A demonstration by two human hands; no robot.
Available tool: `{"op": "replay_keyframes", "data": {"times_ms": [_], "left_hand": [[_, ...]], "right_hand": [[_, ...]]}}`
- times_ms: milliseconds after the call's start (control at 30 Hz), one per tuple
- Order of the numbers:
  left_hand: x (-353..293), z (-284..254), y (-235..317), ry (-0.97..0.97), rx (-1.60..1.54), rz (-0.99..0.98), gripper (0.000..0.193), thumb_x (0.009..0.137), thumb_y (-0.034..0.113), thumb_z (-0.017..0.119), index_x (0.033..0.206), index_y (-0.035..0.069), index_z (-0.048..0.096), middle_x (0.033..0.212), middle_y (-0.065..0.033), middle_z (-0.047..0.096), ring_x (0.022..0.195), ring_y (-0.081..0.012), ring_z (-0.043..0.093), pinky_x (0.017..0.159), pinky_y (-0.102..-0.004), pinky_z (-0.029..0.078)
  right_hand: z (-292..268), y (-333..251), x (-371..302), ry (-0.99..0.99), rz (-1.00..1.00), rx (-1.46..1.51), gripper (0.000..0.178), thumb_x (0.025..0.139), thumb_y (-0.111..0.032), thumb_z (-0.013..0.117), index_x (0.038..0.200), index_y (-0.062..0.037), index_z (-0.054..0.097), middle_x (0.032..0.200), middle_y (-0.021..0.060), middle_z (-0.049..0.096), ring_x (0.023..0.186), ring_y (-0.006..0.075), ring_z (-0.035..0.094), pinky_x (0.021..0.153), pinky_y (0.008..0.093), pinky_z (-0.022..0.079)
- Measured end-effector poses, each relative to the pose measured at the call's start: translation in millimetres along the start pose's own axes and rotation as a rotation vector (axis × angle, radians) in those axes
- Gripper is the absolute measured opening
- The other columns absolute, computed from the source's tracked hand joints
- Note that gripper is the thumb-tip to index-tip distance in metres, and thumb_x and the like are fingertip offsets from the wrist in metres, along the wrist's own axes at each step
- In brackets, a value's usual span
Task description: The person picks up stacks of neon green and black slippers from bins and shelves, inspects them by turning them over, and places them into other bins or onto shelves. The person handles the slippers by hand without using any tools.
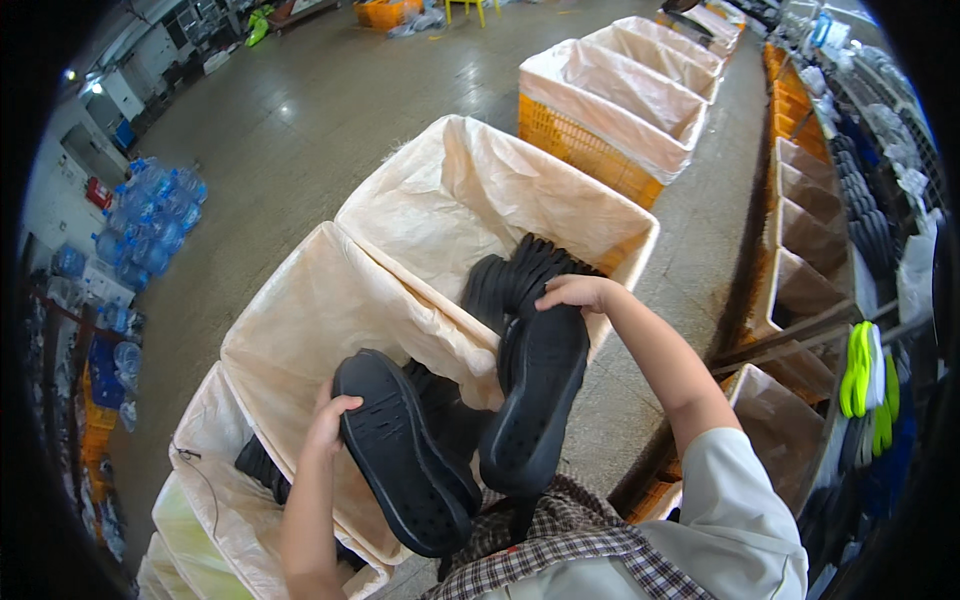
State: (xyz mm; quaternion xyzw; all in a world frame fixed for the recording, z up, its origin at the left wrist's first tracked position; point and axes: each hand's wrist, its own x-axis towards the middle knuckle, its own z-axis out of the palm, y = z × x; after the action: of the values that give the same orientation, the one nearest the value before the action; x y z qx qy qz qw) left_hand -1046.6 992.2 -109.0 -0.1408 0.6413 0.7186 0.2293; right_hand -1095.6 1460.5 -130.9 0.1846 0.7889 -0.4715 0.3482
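My left hand [328, 420] is closed on the edge of a black shoe sole [400, 455], its thumb lying on the upper face. Another black layer shows under its right side. My right hand [575, 292] grips the far end of a second black shoe sole [540, 385], which hangs toward my apron with more black soles partly showing behind it. Both soles are above cloth-lined bins. Stacked black soles [520, 275] lie in the farther bin [440, 180]. The nearer bin [300, 310] also holds dark soles, mostly hidden behind those in my hands.
More lined orange crates [580, 150] stand ahead. Another lined bin [205, 395] with dark soles adjoins on the left. At right, a rack holds grey-black soles [868, 220] and neon-yellow pieces [857, 370]. Blue water bottles [150, 220] are grouped on the left floor.
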Motion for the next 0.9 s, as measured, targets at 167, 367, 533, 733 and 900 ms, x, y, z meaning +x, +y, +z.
{"op": "replay_keyframes", "data": {"times_ms": [167,367,533,733,900], "left_hand": [[32.1,39.9,12.8,0.062,0.073,-0.127,0.077,0.063,0.008,0.065,0.134,0.0,0.037,0.123,-0.0171,0.052,0.114,-0.0297,0.05,0.099,-0.0385,0.04],[37.7,41.0,13.4,0.065,0.115,-0.164,0.079,0.063,0.009,0.067,0.135,-0.001,0.036,0.124,-0.0172,0.051,0.115,-0.0295,0.05,0.1,-0.0372,0.039],[25.3,4.3,-3.4,0.159,-0.052,-0.098,0.077,0.063,0.011,0.067,0.134,0.001,0.039,0.125,-0.0166,0.052,0.112,-0.0317,0.052,0.098,-0.0406,0.042],[18.9,-1.2,-16.1,0.241,-0.519,-0.198,0.055,0.071,0.027,0.06,0.116,-0.004,0.056,0.109,-0.02,0.063,0.099,-0.0353,0.06,0.091,-0.0454,0.048],[19.0,106.6,-5.9,-0.013,-0.678,-0.309,0.054,0.075,0.032,0.056,0.117,-0.002,0.058,0.115,-0.0184,0.062,0.103,-0.0353,0.059,0.095,-0.0447,0.046]], "right_hand": [[1.7,-11.5,77.1,-0.786,0.144,-0.232,0.09,0.071,-0.027,0.077,0.144,-0.0049,0.029,0.147,0.0163,0.03,0.133,0.0284,0.034,0.105,0.0479,0.033],[6.8,-16.5,90.4,-0.936,0.22,-0.296,0.071,0.074,-0.021,0.077,0.134,-0.0037,0.043,0.136,0.0144,0.047,0.123,0.0253,0.046,0.103,0.0394,0.037],[-37.0,18.0,45.5,-0.743,0.112,-0.068,0.084,0.07,-0.02,0.079,0.138,0.0042,0.035,0.132,0.0182,0.049,0.122,0.0255,0.048,0.105,0.0379,0.036],[-94.0,126.3,-104.3,-0.173,-0.132,0.848,0.078,0.069,-0.021,0.077,0.133,0.0044,0.04,0.124,0.0189,0.056,0.107,0.0275,0.06,0.095,0.0387,0.048],[-65.7,196.8,-181.6,0.311,-0.33,1.38,0.058,0.079,-0.025,0.07,0.124,0.0035,0.049,0.118,0.018,0.06,0.102,0.0297,0.062,0.094,0.0408,0.049]]}}
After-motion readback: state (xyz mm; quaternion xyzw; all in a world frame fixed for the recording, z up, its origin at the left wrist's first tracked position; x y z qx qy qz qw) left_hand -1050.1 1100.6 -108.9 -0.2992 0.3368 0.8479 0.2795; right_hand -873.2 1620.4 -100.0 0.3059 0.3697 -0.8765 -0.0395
